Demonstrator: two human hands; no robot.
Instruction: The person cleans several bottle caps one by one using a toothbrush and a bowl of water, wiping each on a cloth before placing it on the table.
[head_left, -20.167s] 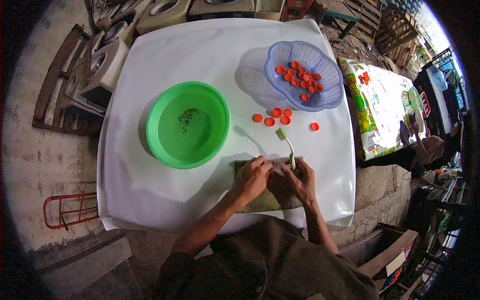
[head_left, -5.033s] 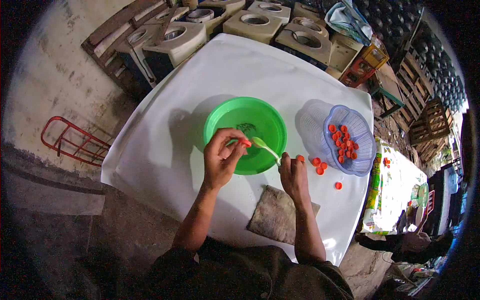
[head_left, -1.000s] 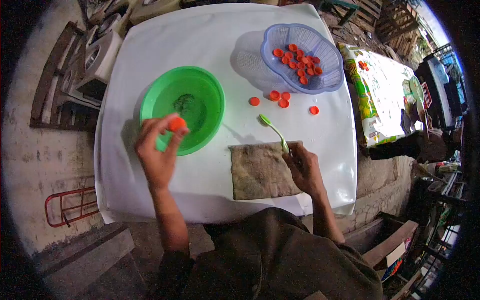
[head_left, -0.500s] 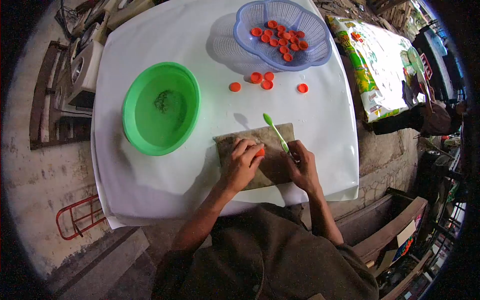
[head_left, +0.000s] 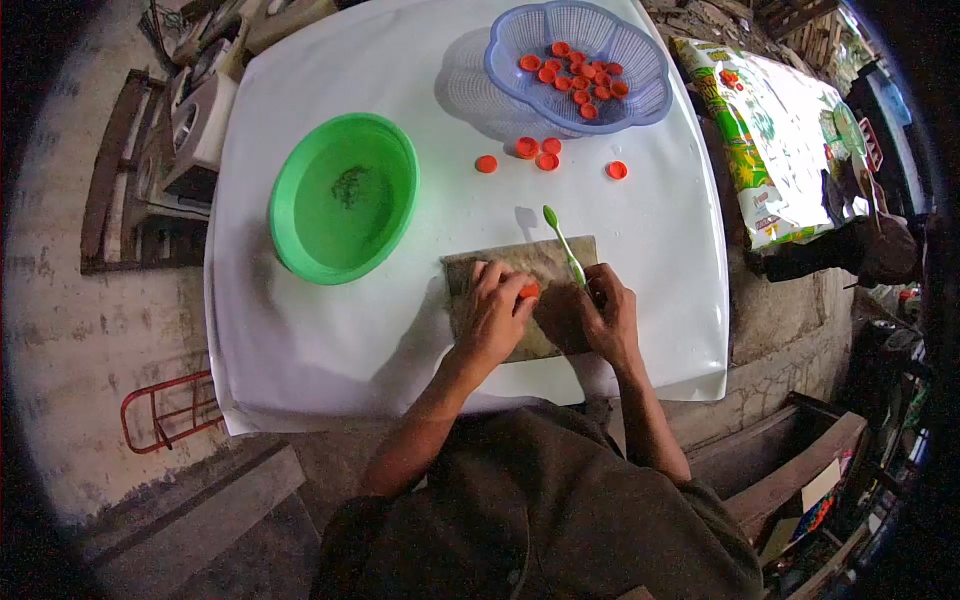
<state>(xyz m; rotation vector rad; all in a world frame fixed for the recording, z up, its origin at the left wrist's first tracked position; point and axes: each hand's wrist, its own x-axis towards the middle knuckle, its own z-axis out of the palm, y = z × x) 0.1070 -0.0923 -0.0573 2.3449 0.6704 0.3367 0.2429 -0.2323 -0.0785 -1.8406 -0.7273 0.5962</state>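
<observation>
Over a brownish cloth or mat (head_left: 548,335), my left hand (head_left: 492,312) has its fingers closed round a red cap (head_left: 529,290). Just right of it, my right hand (head_left: 611,315) grips a green-and-white toothbrush (head_left: 566,248) by its lower end, the green head pointing up and away from me. Brush and cap are apart. Beyond the mat, several red caps (head_left: 547,161) lie on the white table surface. A blue mesh basket (head_left: 640,110) at the far edge holds several more red caps.
On the left of the table (head_left: 330,340) stands a green basin (head_left: 283,215) of water with something dark in it. A large printed sack (head_left: 745,170) lies past the right edge. Off the table at left is a red metal frame (head_left: 158,412).
The view has shifted slightly, so the table items appear a little further right and higher. Both hands keep hold of the cap and the toothbrush, with little change in their places over the mat.
</observation>
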